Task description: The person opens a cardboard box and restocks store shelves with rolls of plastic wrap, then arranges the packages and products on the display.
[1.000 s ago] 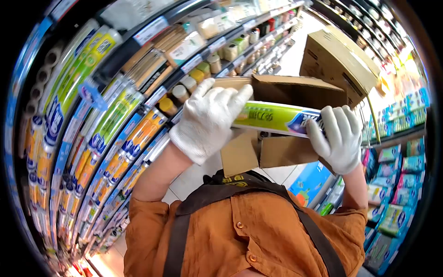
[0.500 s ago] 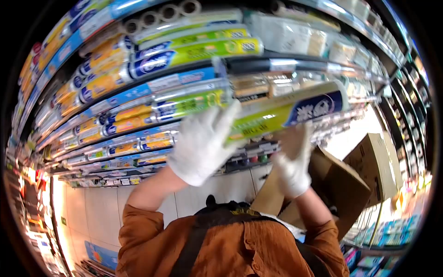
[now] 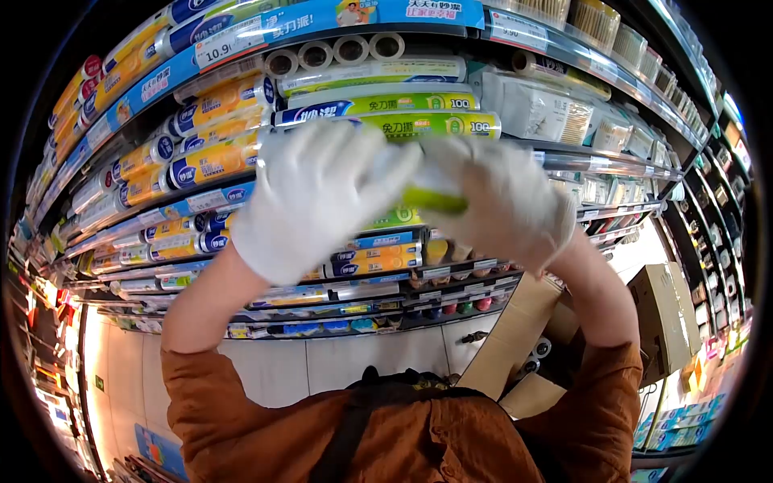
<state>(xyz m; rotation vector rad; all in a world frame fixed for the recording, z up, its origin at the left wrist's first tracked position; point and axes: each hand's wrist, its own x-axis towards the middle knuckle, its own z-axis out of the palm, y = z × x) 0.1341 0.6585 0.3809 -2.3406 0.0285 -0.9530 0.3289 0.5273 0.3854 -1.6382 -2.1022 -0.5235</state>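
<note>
Both of my hands wear white gloves and are raised in front of the shelf. Between them is a green-and-white roll of cling film [image 3: 435, 199], seen nearly end-on, blurred and mostly hidden by the gloves. My left hand [image 3: 310, 193] closes on its left side, thumb toward the roll. My right hand [image 3: 511, 197] wraps its fingers round the right side. Just behind the gloves, green-labelled rolls [image 3: 443, 123] lie stacked on a shelf, with yellow-labelled rolls [image 3: 213, 167] to their left.
Clear packs of sticks [image 3: 555, 113] fill the shelf on the right. Price-tag strips [image 3: 322, 28] edge the shelves. Below my right arm stands an open cardboard box [image 3: 515, 326] with white roll ends [image 3: 541, 348] inside. Another carton [image 3: 664, 314] stands farther right on the tiled floor [image 3: 266, 362].
The roll has swung from lying crosswise, label showing, to pointing nearly end-on toward the shelf. Both hands have risen, and the right hand has come closer to the left.
</note>
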